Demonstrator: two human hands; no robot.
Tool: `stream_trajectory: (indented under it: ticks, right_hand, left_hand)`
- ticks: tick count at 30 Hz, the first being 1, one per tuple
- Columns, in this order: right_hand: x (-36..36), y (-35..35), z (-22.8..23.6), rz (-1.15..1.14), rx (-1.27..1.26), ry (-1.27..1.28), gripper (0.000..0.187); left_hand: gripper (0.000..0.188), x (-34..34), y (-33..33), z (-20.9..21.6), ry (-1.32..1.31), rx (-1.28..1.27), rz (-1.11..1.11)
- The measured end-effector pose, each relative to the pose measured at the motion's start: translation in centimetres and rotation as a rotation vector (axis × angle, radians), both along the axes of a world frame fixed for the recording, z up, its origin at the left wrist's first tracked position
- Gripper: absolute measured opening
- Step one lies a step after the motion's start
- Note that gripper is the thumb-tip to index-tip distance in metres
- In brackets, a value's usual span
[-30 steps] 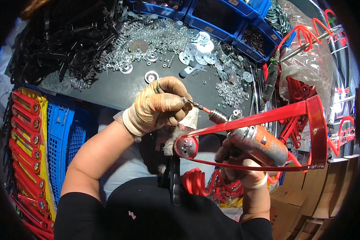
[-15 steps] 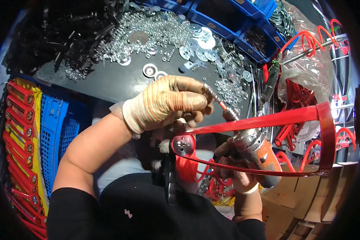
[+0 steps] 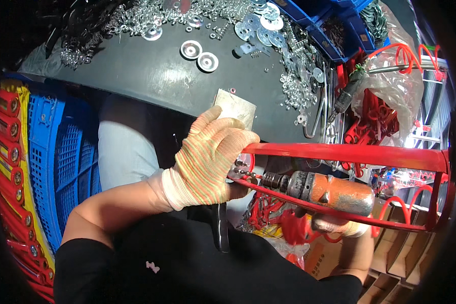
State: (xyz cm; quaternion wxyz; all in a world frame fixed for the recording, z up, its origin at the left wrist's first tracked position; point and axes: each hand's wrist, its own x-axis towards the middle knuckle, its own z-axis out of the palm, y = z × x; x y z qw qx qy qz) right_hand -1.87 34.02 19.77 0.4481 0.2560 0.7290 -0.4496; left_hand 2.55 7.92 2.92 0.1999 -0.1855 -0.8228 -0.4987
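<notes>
Although the right hand (image 3: 334, 225) is mostly hidden behind the orange power screwdriver (image 3: 321, 190) it grips, at about four o'clock from centre, its gloved fingers show wrapped beneath the tool's body. The left hand (image 3: 213, 159), gloved, forearm rising from seven o'clock, is closed over the near end of the red metal frame (image 3: 349, 154), just where the driver's bit meets it; the screw there is too small to make out. Washers (image 3: 200, 55) lie on the dark table (image 3: 147, 76) at twelve o'clock.
</notes>
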Motion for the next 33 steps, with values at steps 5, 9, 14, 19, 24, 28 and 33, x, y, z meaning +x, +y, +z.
stream_trajectory:
  ticks: [5, 9, 14, 19, 24, 28, 33]
  right_hand:
    - [-1.3, -2.1, 0.6, -0.009, 0.099, -0.149, 0.048]
    - [-0.3, -2.4, -1.7, -0.204, -0.25, -0.143, 0.066]
    - [1.1, -2.6, -2.3, -0.164, -0.282, -0.023, 0.061]
    - [-0.1, -4.5, 1.4, 0.28, 0.034, 0.099, 0.056]
    - [-2.7, -5.6, 4.1, 0.62, -0.1, 0.196, 0.052]
    - [-2.2, -6.3, 5.2, 0.704, 0.001, 0.211, 0.049]
    - [-2.2, -6.6, 5.6, 0.822, 0.114, 0.221, 0.046]
  left_hand:
    - [0.062, -0.4, 0.3, -0.7, 0.074, 0.121, 0.052]
    - [0.061, -0.3, 0.4, -0.9, 0.078, 0.136, 0.087]
    - [0.055, -0.5, 0.2, -0.7, 0.087, 0.156, 0.044]
    - [0.05, -1.5, -0.9, -0.6, 0.005, 0.135, -0.132]
    - [0.048, -1.8, -0.8, -0.1, -0.048, 0.008, -0.135]
    - [0.05, -1.2, 0.0, -0.2, -0.047, 0.041, -0.054]
    - [0.052, -0.7, 0.1, -0.6, 0.031, 0.066, 0.029]
